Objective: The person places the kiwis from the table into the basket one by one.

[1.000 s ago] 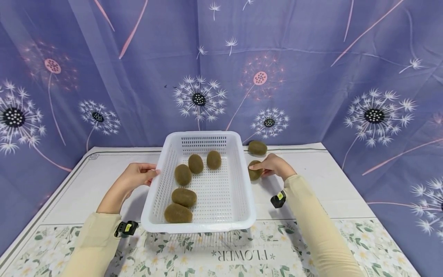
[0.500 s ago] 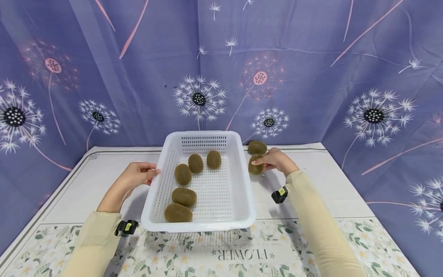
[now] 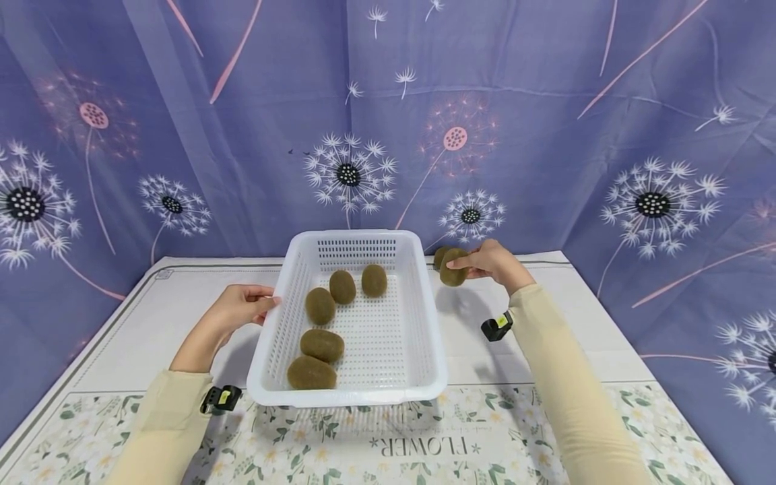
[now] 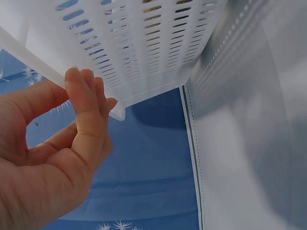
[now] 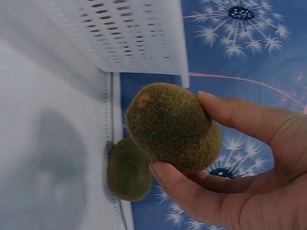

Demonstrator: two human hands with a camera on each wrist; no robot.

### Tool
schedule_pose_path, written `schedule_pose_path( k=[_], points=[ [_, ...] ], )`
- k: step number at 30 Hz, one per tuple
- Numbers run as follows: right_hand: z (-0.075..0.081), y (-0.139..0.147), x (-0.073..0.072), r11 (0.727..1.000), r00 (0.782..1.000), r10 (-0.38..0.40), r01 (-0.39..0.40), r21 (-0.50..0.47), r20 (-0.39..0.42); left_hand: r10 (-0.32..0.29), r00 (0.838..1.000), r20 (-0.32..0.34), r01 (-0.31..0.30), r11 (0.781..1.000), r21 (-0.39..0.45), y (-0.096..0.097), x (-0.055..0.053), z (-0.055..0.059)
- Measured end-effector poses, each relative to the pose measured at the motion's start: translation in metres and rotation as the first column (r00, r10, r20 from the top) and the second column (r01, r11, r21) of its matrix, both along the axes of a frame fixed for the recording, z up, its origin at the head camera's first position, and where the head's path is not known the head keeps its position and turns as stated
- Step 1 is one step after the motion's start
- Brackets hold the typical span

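My right hand (image 3: 494, 261) holds a brown fuzzy kiwi (image 5: 168, 125) between thumb and fingers, to the right of the basket near its back corner. In the head view this kiwi (image 3: 453, 268) partly covers another kiwi (image 3: 440, 257) lying at the table's back edge; the right wrist view shows that second kiwi (image 5: 128, 170) below it. With thumb and fingers my left hand (image 3: 238, 308) pinches the left rim of a white perforated plastic basket (image 3: 433, 337). Several kiwis lie in the basket, among them one kiwi (image 3: 374, 280) at the back and one kiwi (image 3: 312, 373) at the front left.
A white table cover (image 3: 545, 337) with a floral front strip (image 3: 485, 431) lies under the basket. Behind it and at both sides hangs a purple curtain (image 3: 388, 54) with dandelion prints. Black wrist devices (image 3: 497, 327) sit on both sleeves.
My right hand has lifted its kiwi off the table and moved back and slightly right, so it now overlaps the other kiwi. The left hand and the basket stay in place.
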State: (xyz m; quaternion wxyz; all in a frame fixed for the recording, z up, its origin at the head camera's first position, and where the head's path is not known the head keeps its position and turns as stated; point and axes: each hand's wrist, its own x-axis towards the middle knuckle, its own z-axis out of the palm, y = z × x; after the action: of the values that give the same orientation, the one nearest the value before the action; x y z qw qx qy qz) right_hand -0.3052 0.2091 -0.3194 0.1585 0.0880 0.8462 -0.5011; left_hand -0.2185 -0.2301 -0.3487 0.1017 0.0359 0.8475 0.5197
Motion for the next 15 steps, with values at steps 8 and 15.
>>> schedule_pose_path(
  k=[8,15],
  points=[
    [0.026,-0.007,-0.002,0.999,1.0,0.015,-0.014,0.037,-0.025,0.005,1.0,0.013,-0.005,1.0,0.002,0.0,0.001,0.0],
    [0.043,-0.021,-0.004,0.999,0.999,0.012,-0.01,0.031,-0.05,0.005,1.0,0.012,-0.005,1.0,-0.005,0.0,0.001,0.001]
  ],
)
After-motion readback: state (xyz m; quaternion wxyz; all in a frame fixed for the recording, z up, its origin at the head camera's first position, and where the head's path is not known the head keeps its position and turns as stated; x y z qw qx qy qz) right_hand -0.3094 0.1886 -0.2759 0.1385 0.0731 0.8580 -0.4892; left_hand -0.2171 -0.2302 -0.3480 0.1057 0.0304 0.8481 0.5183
